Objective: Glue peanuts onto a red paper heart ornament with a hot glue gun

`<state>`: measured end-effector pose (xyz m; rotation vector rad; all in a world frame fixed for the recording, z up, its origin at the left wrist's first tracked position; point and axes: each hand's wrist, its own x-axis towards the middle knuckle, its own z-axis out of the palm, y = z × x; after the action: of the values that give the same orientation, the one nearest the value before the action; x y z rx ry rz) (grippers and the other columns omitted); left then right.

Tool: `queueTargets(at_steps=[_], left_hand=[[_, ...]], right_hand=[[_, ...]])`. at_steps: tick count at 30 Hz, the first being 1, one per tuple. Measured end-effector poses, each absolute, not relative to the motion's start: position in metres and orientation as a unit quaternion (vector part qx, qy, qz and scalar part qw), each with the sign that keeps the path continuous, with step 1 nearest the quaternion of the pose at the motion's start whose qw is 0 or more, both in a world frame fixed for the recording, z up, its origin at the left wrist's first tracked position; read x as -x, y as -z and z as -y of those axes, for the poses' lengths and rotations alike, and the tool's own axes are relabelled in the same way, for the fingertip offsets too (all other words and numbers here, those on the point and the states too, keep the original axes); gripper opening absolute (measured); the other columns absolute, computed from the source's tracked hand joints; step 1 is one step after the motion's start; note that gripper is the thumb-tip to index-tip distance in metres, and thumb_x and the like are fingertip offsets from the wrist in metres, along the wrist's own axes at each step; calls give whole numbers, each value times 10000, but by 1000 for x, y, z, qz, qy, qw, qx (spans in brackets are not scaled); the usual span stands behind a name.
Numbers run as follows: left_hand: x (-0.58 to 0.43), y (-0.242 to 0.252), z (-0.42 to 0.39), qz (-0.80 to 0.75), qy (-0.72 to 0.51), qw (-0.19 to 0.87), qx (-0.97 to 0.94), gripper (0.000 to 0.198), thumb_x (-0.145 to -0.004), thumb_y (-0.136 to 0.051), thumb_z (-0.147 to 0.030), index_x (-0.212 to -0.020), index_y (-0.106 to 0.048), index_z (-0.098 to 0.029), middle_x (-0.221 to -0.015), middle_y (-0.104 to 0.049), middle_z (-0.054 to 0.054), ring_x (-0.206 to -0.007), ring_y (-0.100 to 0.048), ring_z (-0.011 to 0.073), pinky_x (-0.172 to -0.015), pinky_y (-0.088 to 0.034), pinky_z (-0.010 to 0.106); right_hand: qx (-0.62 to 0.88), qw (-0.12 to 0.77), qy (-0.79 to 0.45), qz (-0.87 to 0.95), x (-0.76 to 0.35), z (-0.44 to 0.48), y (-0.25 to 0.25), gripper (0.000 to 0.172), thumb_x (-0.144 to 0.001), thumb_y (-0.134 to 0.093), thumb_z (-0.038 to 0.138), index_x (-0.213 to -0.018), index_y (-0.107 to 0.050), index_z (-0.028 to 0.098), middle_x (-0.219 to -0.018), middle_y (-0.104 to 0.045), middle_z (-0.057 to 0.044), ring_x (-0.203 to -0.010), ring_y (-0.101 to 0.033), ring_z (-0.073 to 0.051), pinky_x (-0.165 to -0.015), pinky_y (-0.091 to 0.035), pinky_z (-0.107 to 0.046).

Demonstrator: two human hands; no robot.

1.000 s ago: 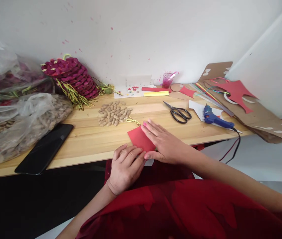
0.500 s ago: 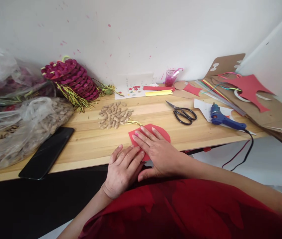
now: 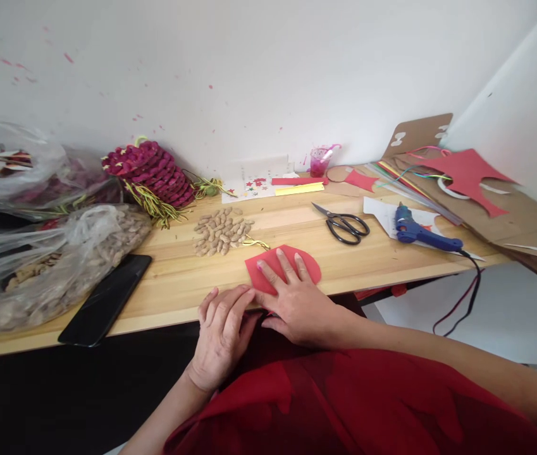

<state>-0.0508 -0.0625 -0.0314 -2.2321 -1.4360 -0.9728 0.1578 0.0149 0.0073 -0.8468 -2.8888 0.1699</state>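
Wall [image 3: 268, 63], white and flecked with pink, backs my wooden table [image 3: 178, 278]. Plastic bags [image 3: 35, 278] crowd its left end beside a phone [image 3: 107, 300], and cardboard [image 3: 524, 221] is stacked at the right. Nuts [image 3: 221, 229], scissors [image 3: 344, 224] and a glue gun [image 3: 420, 232] lie mid-table. Red paper [image 3: 255, 273] lies at the near edge. My right hand [image 3: 296, 300] presses flat on it, fingers spread, gripping nothing. My left hand [image 3: 223, 322] rests loosely just beside it, fingertips at the paper's corner, empty.
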Motion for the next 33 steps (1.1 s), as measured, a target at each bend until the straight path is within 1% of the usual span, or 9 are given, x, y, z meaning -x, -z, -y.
queueTargets(at_steps=[4, 10, 14, 17, 20, 22, 24, 28, 33], left_hand=[[64, 23, 66, 491, 323, 143, 796, 620, -920, -789, -236, -1467, -511, -145, -1259, -717, 179, -1207, -673, 302, -1151, -435, 501], [85, 7, 67, 473, 334, 118, 807, 699, -884, -833, -298, -1488, -520, -137, -1235, -727, 165, -1165, -685, 301, -1091, -489, 451], [92, -15, 57, 448, 410, 97, 788, 366, -890, -800, -136, -1238, -700, -189, -1053, -777, 78, -1003, -714, 225, -978, -526, 353], [95, -38, 33, 452, 455, 15, 767, 109, -914, -755, -128, -932, -760, -236, -853, -764, 8, -915, -713, 192, -894, -535, 307], [92, -64, -6, 499, 500, -96, 701, 88, -951, -731, -263, -968, -817, -276, -1137, -786, 39, -1074, -722, 219, -968, -554, 341], [84, -81, -34, 464, 537, -228, 666, 631, -851, -841, -369, -1450, -644, -342, -1498, -644, 85, -1292, -659, 287, -1059, -551, 425], [70, -95, -57, 420, 511, -381, 646, 962, -761, -915, -427, -1605, -459, -350, -1503, -641, 133, -1341, -637, 326, -1109, -528, 482], [38, -104, -86, 363, 411, -575, 608, 659, -707, -948, -439, -1295, -767, -204, -1163, -807, 143, -1099, -755, 329, -1016, -596, 471], [19, -97, -114, 376, 516, -578, 508, 406, -641, -991, -300, -999, -837, -186, -953, -832, 69, -829, -772, 204, -805, -647, 306]], right_hand=[[241, 92, -2, 966, -165, -15, 1, 621, -1058, -531, 309, -1659, -385, 365, -1688, -401, -195, -1559, -275, -546, -1141, -278, -835], [188, 220, 16, 957, -182, -16, 9, 507, -1062, -439, 164, -1557, -544, 133, -1503, -640, -170, -1435, -566, -370, -1204, -418, -633], [190, 341, -65, 918, -197, -34, -24, 505, -1058, -394, 94, -1510, -605, 170, -1479, -670, -120, -1426, -593, -254, -1213, -464, -460], [239, 409, -226, 851, -208, -60, -64, 477, -1079, -408, 146, -1493, -618, 257, -1432, -715, -51, -1318, -673, -179, -1077, -566, -338], [290, 461, -294, 786, -216, -89, -99, 317, -1068, -548, 285, -1319, -739, 251, -1320, -766, -51, -1214, -708, -200, -1086, -537, -369], [277, 460, -359, 764, -218, -104, -113, 304, -1049, -589, 348, -1281, -753, 237, -1287, -768, -61, -1139, -715, -204, -1033, -550, -374], [251, 441, -435, 744, -216, -114, -120, 331, -1040, -602, 393, -1295, -741, 234, -1274, -763, -65, -1056, -722, -193, -947, -572, -356], [221, 404, -507, 729, -203, -122, -127, 309, -1013, -639, 377, -1261, -752, 231, -1317, -743, -68, -1055, -716, -181, -927, -574, -338], [243, 486, -527, 653, -202, -142, -153, 515, -914, -763, 459, -1384, -664, 272, -1331, -739, -77, -1198, -694, -244, -1041, -563, -433]])
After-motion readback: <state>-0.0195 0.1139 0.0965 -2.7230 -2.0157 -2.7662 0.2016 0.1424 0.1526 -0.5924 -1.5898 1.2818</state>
